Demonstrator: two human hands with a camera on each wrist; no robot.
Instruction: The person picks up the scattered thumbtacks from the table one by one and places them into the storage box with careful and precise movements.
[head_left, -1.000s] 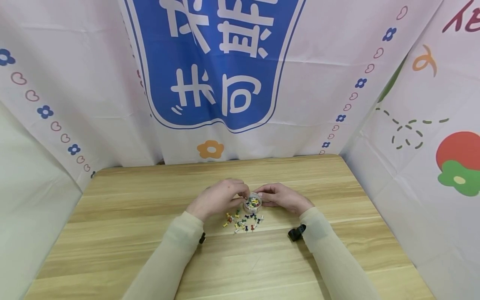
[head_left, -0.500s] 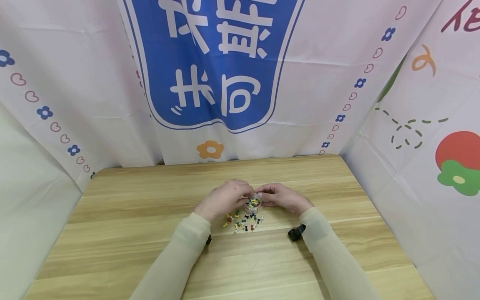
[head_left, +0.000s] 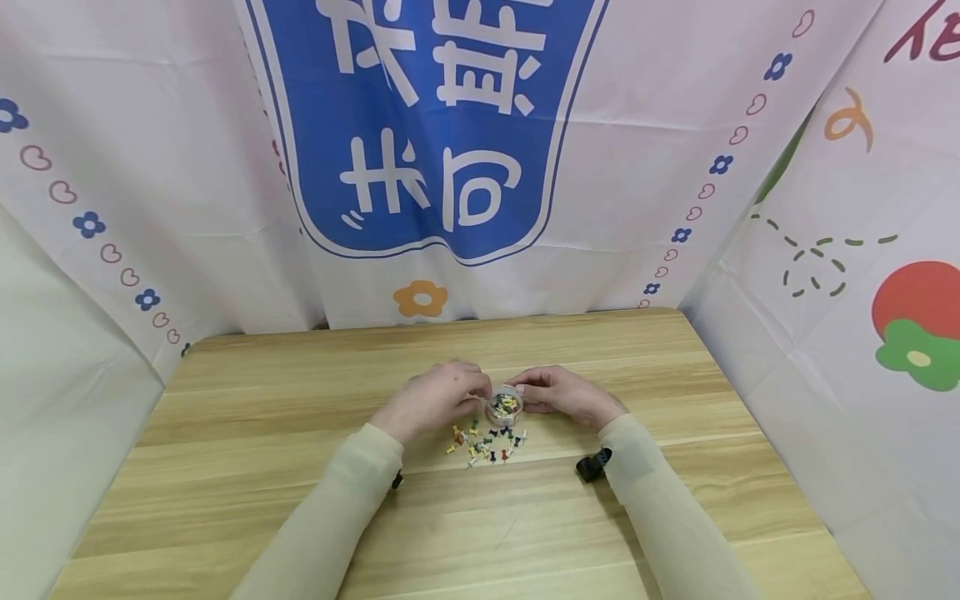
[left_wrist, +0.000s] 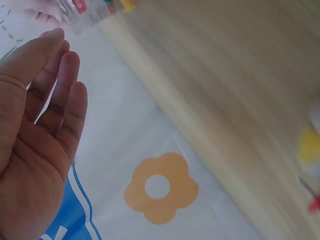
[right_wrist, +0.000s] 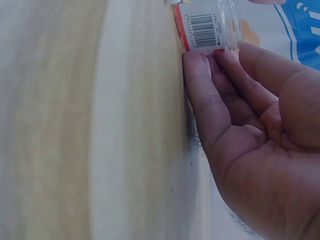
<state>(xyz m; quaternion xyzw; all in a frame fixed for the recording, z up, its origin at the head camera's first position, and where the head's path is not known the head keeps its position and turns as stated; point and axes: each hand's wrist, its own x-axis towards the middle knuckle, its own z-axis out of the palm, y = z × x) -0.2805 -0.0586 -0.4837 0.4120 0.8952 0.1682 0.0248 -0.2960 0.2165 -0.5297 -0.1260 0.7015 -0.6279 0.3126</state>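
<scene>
The right hand (head_left: 562, 392) holds the clear jar (right_wrist: 200, 27) well inside the bench (head_left: 510, 517) edges. The left hand (head_left: 438, 398) is loosely bent just beside it; scattered push pins (head_left: 480, 448) crowd the near side, wood stretching wide both ways.

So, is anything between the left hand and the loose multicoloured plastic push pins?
Nothing visible stands between the left hand and the push pins. The round clear plastic jar sits beyond the pins, right of that hand, off the path.
</scene>
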